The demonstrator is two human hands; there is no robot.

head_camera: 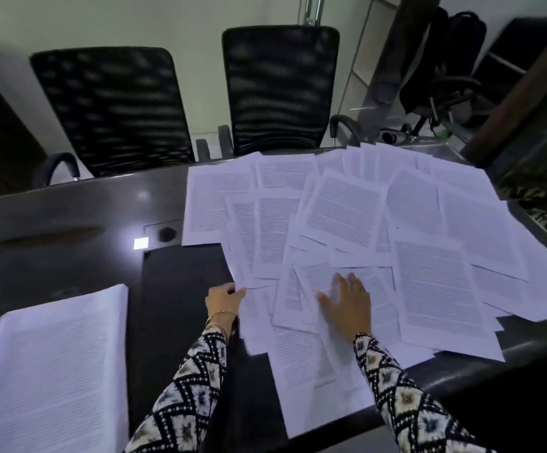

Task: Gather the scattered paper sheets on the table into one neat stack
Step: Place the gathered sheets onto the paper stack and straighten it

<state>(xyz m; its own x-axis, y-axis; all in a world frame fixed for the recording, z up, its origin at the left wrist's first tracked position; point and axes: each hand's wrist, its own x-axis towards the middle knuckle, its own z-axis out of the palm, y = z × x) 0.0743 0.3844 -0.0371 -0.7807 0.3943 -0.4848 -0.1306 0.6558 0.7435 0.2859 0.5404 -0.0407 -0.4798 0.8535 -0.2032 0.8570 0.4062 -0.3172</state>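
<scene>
Paper sheets (347,207), flat printed rectangles, overlap on glossy dark table (53,217).

Scattered sheets (347,230): white, dense printed text, face up. Lie flat, overlapping at mixed angles, covering right half of worktop (69,230) from far edge to near edge.
Stack (53,371): thick, fairly squared, near left on worktop, printed sheet on top, well apart from scatter.
</scene>
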